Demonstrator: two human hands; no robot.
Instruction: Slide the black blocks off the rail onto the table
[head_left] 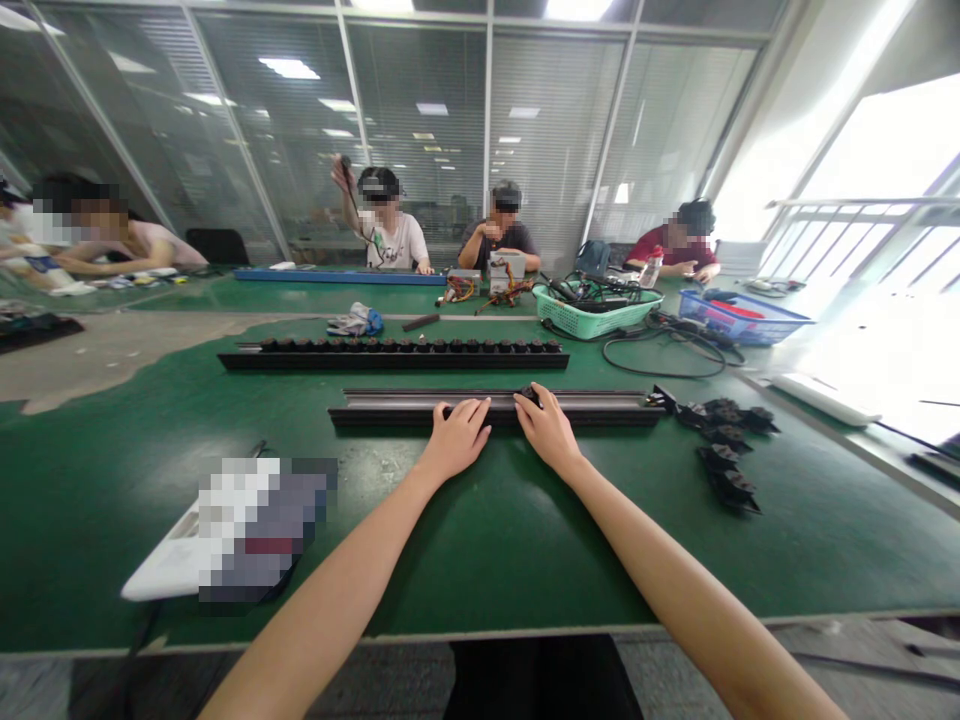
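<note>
A long black channel (390, 413) with a pale inner strip lies across the green table in front of me. My left hand (457, 438) is wrapped over its near wall, left of the middle, fingers reaching into the groove. At the groove, right of the middle, my right hand (549, 430) pinches a small black round part (529, 394), partly hidden by the fingers. Wires with a connector (660, 400) come out at the channel's right end. Farther right lie several similar black parts (724, 415), joined in a loose chain.
Behind lies a second black channel (397, 361) lined with black round parts. A green basket (592, 322) of cables and a blue basket (750, 330) stand at the back right. A white device (169, 560) lies front left. Several people sit across the table.
</note>
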